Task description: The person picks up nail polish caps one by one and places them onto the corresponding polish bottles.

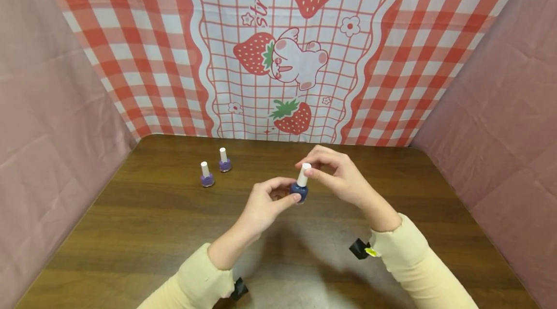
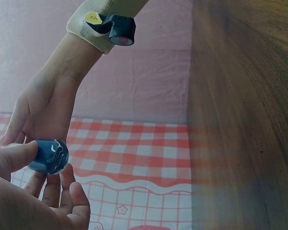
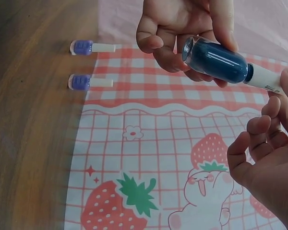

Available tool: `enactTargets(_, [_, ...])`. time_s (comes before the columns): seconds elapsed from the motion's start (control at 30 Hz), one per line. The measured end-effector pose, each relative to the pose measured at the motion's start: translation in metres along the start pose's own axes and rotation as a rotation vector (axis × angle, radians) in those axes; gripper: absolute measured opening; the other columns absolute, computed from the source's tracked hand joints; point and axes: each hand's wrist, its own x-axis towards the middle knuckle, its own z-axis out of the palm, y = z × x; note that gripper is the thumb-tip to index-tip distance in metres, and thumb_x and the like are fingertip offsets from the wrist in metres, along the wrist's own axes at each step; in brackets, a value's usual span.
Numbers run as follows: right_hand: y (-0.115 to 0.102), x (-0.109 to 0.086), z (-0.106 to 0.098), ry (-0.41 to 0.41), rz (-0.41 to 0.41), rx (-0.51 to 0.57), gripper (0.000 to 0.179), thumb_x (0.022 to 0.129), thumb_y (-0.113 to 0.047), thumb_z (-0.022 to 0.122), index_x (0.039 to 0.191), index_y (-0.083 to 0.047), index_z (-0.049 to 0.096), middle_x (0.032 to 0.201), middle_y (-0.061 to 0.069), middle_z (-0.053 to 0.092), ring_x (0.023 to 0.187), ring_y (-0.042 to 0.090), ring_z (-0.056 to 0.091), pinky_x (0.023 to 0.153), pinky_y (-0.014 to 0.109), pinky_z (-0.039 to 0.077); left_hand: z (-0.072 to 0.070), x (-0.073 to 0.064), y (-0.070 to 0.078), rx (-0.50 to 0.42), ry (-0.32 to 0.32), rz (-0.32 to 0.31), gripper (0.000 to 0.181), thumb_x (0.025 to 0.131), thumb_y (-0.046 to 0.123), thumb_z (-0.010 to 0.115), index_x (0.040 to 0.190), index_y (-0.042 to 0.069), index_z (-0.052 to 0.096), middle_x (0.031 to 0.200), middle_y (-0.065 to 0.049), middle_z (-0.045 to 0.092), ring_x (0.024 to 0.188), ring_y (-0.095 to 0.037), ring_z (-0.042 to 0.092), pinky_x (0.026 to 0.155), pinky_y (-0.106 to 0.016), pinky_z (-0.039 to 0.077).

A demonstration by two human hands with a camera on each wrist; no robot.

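A dark blue nail polish bottle (image 1: pixel 299 192) with a white cap (image 1: pixel 303 177) is held up over the table, tilted slightly. My left hand (image 1: pixel 262 204) pinches its glass body between thumb and fingers. On the cap, my right hand (image 1: pixel 341 173) has its thumb and fingertips, pinching it from the other side. The right wrist view shows the cap (image 3: pixel 263 78) joined to the bottle neck. From the left wrist camera the round glass base (image 2: pixel 61 156) faces the view, and the cap is hidden there.
Two purple nail polish bottles, a nearer one (image 1: pixel 207 180) and a farther one (image 1: pixel 225 165), stand upright on the brown wooden table (image 1: pixel 143 202), left of my hands. A strawberry-print checked cloth (image 1: pixel 161 67) hangs at the back, with pink cloth (image 1: pixel 56 120) along both sides.
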Motion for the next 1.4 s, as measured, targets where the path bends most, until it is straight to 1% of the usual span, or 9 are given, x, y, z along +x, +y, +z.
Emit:
enactTargets(0.3, [0.003,0.001,0.000,0.022,0.032,0.034,0.010,0.084,-0.004,0.069,0.093,-0.008,0.069,0.087,0.000,0.062,0.073,0.011,0.052,0.058,0.024,0.045,0.001,0.000,0.001,-0.001,-0.005,0.004,0.028,0.084,0.013,0.072,0.109,0.004,0.067,0.096,-0.013,0.070,0.083,-0.017,0.064,0.073,-0.027,0.052])
enactTargets(0.47, [0.000,0.003,0.001,0.044,0.055,0.051,0.012,0.079,0.004,0.072,0.086,-0.003,0.065,0.081,0.003,0.059,0.071,0.009,0.048,0.057,0.023,0.041,0.002,0.001,0.002,0.013,0.001,0.009,0.027,0.082,0.012,0.073,0.108,0.004,0.068,0.095,-0.013,0.070,0.081,-0.017,0.063,0.071,-0.028,0.051])
enactTargets(0.6, [-0.010,0.007,0.002,0.069,0.075,0.060,0.020,0.074,0.011,0.072,0.077,-0.003,0.058,0.075,0.006,0.056,0.071,0.007,0.047,0.058,0.023,0.040,0.003,0.001,0.004,0.023,0.002,0.014,0.027,0.082,0.013,0.073,0.107,0.005,0.068,0.095,-0.012,0.070,0.080,-0.016,0.062,0.071,-0.027,0.051])
enactTargets(0.77, [-0.026,0.009,0.003,0.103,0.103,0.070,0.026,0.072,0.012,0.073,0.071,-0.002,0.052,0.070,0.003,0.051,0.067,0.009,0.045,0.057,0.022,0.039,0.004,0.001,0.005,0.029,0.005,0.022,0.026,0.082,0.014,0.074,0.106,0.005,0.068,0.095,-0.012,0.069,0.079,-0.015,0.061,0.069,-0.026,0.050])
enactTargets(0.93, [-0.015,0.008,0.006,0.144,0.095,0.109,0.027,0.071,0.012,0.074,0.070,-0.001,0.050,0.068,0.007,0.046,0.064,0.012,0.043,0.054,0.021,0.036,0.006,0.002,0.005,0.031,0.012,0.028,0.026,0.081,0.013,0.075,0.105,0.004,0.068,0.094,-0.012,0.069,0.078,-0.015,0.061,0.068,-0.025,0.050])
enactTargets(1.07, [-0.001,0.007,0.009,0.159,0.082,0.127,0.029,0.072,0.004,0.077,0.069,-0.005,0.049,0.067,0.007,0.044,0.064,0.011,0.041,0.052,0.022,0.035,0.006,0.002,0.006,0.031,0.014,0.034,0.027,0.080,0.013,0.075,0.104,0.004,0.068,0.094,-0.012,0.069,0.078,-0.014,0.061,0.068,-0.025,0.051])
enactTargets(1.23, [0.003,0.006,0.009,0.150,0.097,0.121,0.029,0.074,-0.002,0.078,0.072,-0.008,0.050,0.070,0.006,0.047,0.066,0.012,0.044,0.055,0.022,0.037,0.007,0.003,0.006,0.033,0.011,0.038,0.026,0.080,0.013,0.075,0.104,0.004,0.068,0.094,-0.012,0.069,0.079,-0.014,0.061,0.069,-0.025,0.051])
enactTargets(1.3, [0.002,0.006,0.009,0.134,0.105,0.119,0.023,0.077,-0.006,0.077,0.076,-0.006,0.054,0.073,0.006,0.052,0.068,0.012,0.048,0.057,0.023,0.040,0.006,0.003,0.005,0.035,0.008,0.036,0.026,0.080,0.013,0.075,0.104,0.004,0.068,0.094,-0.012,0.069,0.079,-0.014,0.061,0.069,-0.025,0.051])
enactTargets(1.4, [0.002,0.004,0.007,0.083,0.117,0.111,0.015,0.085,-0.014,0.070,0.091,-0.004,0.062,0.086,0.006,0.060,0.075,0.012,0.055,0.064,0.024,0.046,0.004,0.002,0.005,0.029,0.007,0.031,0.026,0.081,0.013,0.074,0.105,0.004,0.068,0.094,-0.012,0.069,0.079,-0.015,0.062,0.070,-0.026,0.051])
